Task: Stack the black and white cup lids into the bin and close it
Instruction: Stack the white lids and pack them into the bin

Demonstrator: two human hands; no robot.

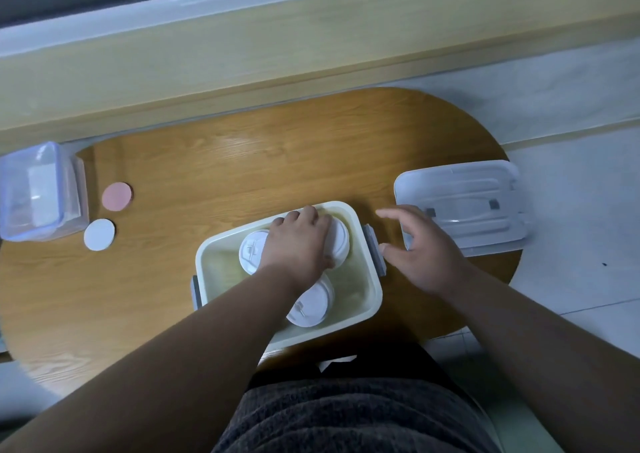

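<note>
Evidently looked straight down from the head camera onto an oval wood-grain desk (242, 161). Found the left hand (299, 241) inside the cream rectangular plastic bin (363, 296), curled over one of three stacks of white plastic cup lids (251, 250), fingers over its far edge and thumb at the near one, apparently grasping it. Found the right hand (426, 248) released, fingers spread, just beside the bin's grey side latch (375, 250) and holding nothing. Saw no black lids anywhere.

Judged the lids light, thin and slick, apt to slide off a stack or dent under a squeeze; best taken by the rim from above.

Found the translucent white rectangular bin cover (460, 206) lying flat at the desk's right end, apart from the bin, so not yet closed. Noted at the left a clear plastic box (38, 192), contents unclear, near a pink disc (117, 196) and a white disc (99, 234).
</note>
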